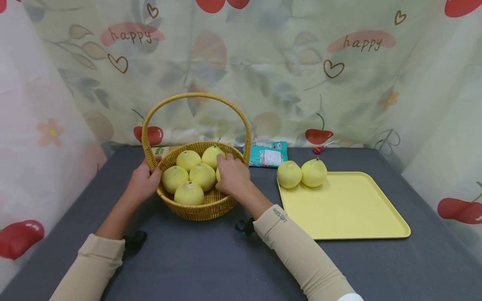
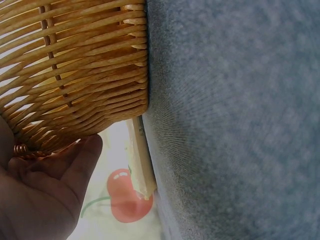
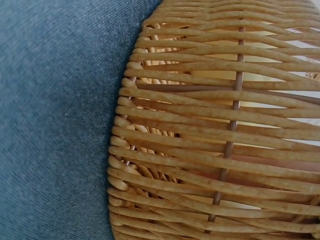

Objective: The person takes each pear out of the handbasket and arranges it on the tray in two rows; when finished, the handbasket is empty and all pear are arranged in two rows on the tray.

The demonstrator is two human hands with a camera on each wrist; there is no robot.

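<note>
On the table (image 1: 180, 259), left: the basket (image 1: 199, 212) stood upright.
Tray (image 1: 350, 205): lay flat at right.
Left hand (image 1: 142, 182): gripped the basket's left side.
Right hand (image 1: 235, 174): reached into the basket; I could not tell its hold.
Fruits (image 1: 189, 193): six showed in the basket, one partly behind the right hand; two sat at the tray's far left corner.

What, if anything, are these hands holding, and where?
Left hand grips the basket where handle meets rim; whether the right hand holds fruit, I can't tell.
</note>
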